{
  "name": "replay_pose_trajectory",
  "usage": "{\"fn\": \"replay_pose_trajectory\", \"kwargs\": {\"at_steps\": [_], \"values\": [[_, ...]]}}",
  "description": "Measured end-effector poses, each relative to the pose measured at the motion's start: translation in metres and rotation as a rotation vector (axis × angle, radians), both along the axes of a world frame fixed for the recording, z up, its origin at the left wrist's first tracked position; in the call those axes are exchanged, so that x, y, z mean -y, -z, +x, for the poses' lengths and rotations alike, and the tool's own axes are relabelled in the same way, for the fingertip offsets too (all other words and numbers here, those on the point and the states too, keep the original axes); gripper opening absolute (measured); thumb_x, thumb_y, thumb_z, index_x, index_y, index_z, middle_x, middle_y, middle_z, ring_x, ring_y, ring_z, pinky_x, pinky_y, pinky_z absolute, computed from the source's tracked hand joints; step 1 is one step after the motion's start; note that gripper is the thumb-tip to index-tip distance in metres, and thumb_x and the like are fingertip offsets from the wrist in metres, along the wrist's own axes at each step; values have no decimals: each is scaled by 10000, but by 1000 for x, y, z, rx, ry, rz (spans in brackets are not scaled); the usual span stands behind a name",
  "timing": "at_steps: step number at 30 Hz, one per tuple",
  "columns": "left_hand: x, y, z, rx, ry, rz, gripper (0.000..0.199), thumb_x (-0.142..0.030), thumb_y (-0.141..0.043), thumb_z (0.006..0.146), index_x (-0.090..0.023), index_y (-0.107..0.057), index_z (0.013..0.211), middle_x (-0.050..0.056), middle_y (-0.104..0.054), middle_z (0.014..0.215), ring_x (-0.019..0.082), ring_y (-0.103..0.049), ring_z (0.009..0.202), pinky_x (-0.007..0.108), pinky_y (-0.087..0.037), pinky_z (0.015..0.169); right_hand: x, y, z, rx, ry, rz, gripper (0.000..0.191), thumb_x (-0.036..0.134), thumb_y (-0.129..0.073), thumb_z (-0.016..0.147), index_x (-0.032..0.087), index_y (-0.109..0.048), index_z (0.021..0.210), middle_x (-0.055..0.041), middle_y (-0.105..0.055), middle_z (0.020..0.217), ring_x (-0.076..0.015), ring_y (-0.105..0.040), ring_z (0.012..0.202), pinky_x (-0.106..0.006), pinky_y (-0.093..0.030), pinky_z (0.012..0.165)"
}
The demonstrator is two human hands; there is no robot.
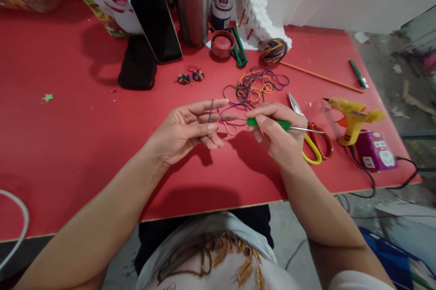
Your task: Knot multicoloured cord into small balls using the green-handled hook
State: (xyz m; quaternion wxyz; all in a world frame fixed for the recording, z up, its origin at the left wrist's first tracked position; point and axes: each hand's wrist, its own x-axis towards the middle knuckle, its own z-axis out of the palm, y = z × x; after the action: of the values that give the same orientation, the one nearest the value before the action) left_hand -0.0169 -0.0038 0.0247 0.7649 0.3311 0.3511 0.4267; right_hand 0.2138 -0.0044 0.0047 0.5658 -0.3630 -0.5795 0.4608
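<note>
My left hand [192, 129] is above the red table, with dark yarn [210, 110] looped round its fingers and its thumb pressed toward them. Facing it, my right hand [281, 129] grips a crochet hook by its green handle [252, 121]. A metal shaft sticks out past the right side of that hand, and a thin tip points left at the yarn by my left fingers. Multicoloured yarn [254, 88] lies in a loose tangle just behind both hands. Two small knotted yarn pieces [198, 75] rest behind my left hand.
Scissors [312, 149] lie beside my right hand, then a yellow glue gun [356, 115] and a purple box [377, 150]. A yarn ball [274, 51], wooden stick [322, 76], green cutter [239, 48], red round container [222, 44], steel flask [190, 4] and propped phone [153, 17] stand or lie farther back.
</note>
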Motion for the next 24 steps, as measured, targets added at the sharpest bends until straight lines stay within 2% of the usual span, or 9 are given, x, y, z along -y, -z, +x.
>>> {"fn": "replay_pose_trajectory", "kwargs": {"at_steps": [4, 11, 13, 18, 21, 24], "values": [[0, 1, 1, 21, -6, -13, 454, -99, -930, 760, -149, -854, 1204, 148, -867, 1031, 166, -771, 547, 178, -616, 507, 1, -3, -1, 31, -16, -16, 191, 158, -698, 977, 229, -874, 991, 5, -745, 745, -105, -587, 558, -262, -457, 509], [1, 4, 1, 7, 60, -31, 441, -78, -904, 791, -153, -854, 1222, 140, -867, 971, 193, -784, 555, 208, -640, 515, -3, 0, 3, -54, -144, -143, 160, 174, -719, 967, 215, -873, 978, 10, -732, 706, -84, -555, 523, -230, -414, 472], [2, 2, 1, 15, 82, -40, 428, -74, -896, 799, -160, -858, 1216, 147, -867, 999, 190, -780, 549, 220, -652, 530, -5, 0, 3, -83, -177, -199, 151, 177, -725, 953, 209, -872, 959, 9, -743, 696, -79, -556, 509, -218, -413, 459], [2, -2, -3, 85, 129, -65, 419, -67, -866, 809, -169, -862, 1215, 213, -804, 1283, 161, -778, 558, 185, -628, 502, -10, -4, -1, -194, -170, -316, 108, 208, -754, 836, 175, -857, 832, -2, -728, 598, -83, -519, 439, -205, -357, 381], [2, -2, -5, 117, 144, -72, 429, -68, -869, 805, -178, -865, 1220, 213, -810, 1266, 157, -773, 552, 172, -615, 485, -13, -6, -3, -268, -174, -344, 102, 228, -764, 783, 170, -847, 783, -8, -717, 553, -67, -441, 373, -203, -301, 353], [3, 0, -5, 129, 140, -56, 417, -93, -892, 808, -199, -872, 1211, 183, -844, 1171, 174, -781, 564, 179, -617, 477, -13, -7, -5, -305, -204, -343, 92, 242, -779, 779, 183, -849, 778, -5, -718, 547, -60, -423, 351, -207, -309, 363]]}}
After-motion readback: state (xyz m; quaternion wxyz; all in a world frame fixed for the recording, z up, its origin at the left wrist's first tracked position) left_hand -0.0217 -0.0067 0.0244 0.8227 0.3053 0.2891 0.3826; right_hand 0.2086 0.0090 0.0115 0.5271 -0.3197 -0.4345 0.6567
